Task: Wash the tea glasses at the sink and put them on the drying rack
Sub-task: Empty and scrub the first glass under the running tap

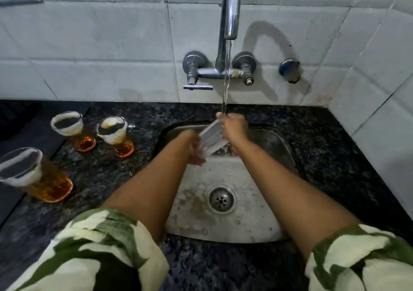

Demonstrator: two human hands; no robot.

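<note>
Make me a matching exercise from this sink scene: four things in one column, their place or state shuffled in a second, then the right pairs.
Column 1
1. glass in the hands
2. tap
3. three tea glasses
4. drain

Column 2
A. on the dark counter, left of the sink
B. running water
C. held tilted over the basin
D. in the sink floor

Pairs: 1-C, 2-B, 3-A, 4-D

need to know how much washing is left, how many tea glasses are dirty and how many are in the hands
Clear tea glasses with amber tea dregs, on the counter: 3
Clear tea glass held under the tap: 1
Total: 4
</note>
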